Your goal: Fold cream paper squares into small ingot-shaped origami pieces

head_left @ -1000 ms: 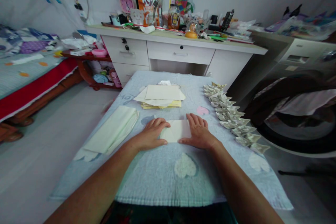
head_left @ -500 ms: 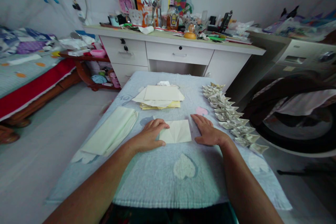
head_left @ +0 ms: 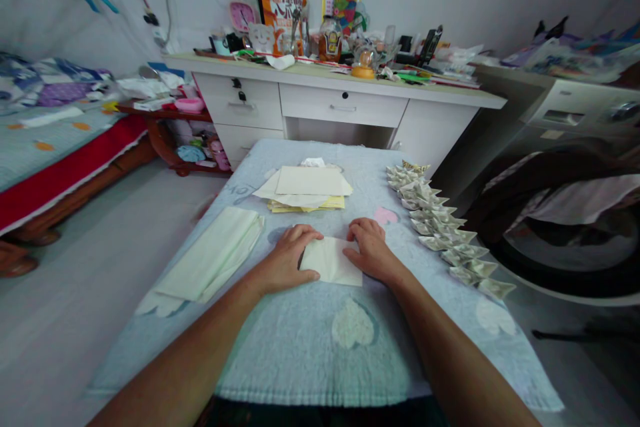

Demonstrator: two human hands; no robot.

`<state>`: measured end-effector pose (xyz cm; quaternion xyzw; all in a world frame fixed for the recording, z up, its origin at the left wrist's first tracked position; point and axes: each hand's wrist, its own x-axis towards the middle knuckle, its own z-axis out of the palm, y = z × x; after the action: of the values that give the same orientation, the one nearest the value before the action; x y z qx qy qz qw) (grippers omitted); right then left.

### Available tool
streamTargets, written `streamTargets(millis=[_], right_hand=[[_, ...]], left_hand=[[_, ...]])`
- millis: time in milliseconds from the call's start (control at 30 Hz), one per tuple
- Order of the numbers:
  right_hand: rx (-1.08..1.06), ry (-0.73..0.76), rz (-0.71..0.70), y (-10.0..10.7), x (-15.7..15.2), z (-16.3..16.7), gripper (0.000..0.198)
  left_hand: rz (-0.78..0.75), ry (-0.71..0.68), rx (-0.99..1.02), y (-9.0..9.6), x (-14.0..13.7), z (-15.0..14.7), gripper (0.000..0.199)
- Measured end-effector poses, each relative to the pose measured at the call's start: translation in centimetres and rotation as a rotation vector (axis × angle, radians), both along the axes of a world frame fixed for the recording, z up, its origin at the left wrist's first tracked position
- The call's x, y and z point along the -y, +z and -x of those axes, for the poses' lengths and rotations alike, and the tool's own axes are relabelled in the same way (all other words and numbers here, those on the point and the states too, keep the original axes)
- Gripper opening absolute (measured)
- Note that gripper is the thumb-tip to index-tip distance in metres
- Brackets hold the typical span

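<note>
- The white paper (head_left: 327,263) lies on the blue cloth (head_left: 300,343).
- Left hand (head_left: 289,260): fingers spread, touching the paper's left edge.
- Right hand (head_left: 373,250): bent fingers on the paper; can't tell if pinching.
- Right of the paper: folded boats (head_left: 440,222).
- Far behind the paper: orange bag (head_left: 281,3), blurry Chinese words.

Cream rectangular paper (head_left: 327,265), creased, over pale-blue cloth (head_left: 280,353).

Left hand (head_left: 290,260) and right hand (head_left: 371,251) touched a creased, cream, rectangular paper sheet (head_left: 327,260) on pale-blue cloth-covered desk (head_left: 285,347). Grey-white folded paper boats (head_left: 444,240) stood clustered at right; cream-and-yellow paper stack (head_left: 310,181) lay beyond.
</note>
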<state>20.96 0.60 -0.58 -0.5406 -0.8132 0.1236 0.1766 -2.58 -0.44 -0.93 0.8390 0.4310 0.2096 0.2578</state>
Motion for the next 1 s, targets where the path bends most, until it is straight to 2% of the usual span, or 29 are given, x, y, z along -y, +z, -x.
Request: streamTargets(millis=[100, 200, 300, 433, 567, 767, 933, 1000], right_hand=[[-0.079, 0.013, 0.046, 0.5, 0.2, -0.5, 0.006], [-0.245, 0.044, 0.124, 0.5, 0.2, -0.9, 0.001], [-0.490, 0.009, 0.188, 0.0, -0.1, -1.1, 0.006], [-0.794, -0.063, 0.189, -0.7, -0.4, -0.9, 0.015], [-0.916, -0.079, 0.203, -0.9, -0.2, -0.3, 0.019], [-0.875, -0.042, 0.167, -0.8, 0.2, 0.4, 0.024], [-0.543, 0.034, -0.153, 0.9, 1.5, -0.1, 0.044], [-0.419, 0.116, -0.204, 1.8, 2.3, 0.1, 0.058]], left_hand=[[0.002, 0.060, 0.078, -0.1, -0.1, -0.2, 0.079], [0.054, 0.128, 0.208, -0.1, -0.1, -0.5, 0.086], [0.216, 0.191, 0.435, -0.2, -0.2, -0.6, 0.090], [0.461, 0.172, 0.788, -0.7, -0.4, -1.1, 0.092], [0.548, 0.207, 0.915, -0.8, -0.4, -2.0, 0.083], [0.528, 0.353, 0.902, -0.5, -0.3, -2.6, 0.064], [0.472, 0.405, 0.871, 0.1, -0.2, -2.5, 0.068], [0.463, 0.405, 0.867, 0.1, -0.1, -2.5, 0.069]])
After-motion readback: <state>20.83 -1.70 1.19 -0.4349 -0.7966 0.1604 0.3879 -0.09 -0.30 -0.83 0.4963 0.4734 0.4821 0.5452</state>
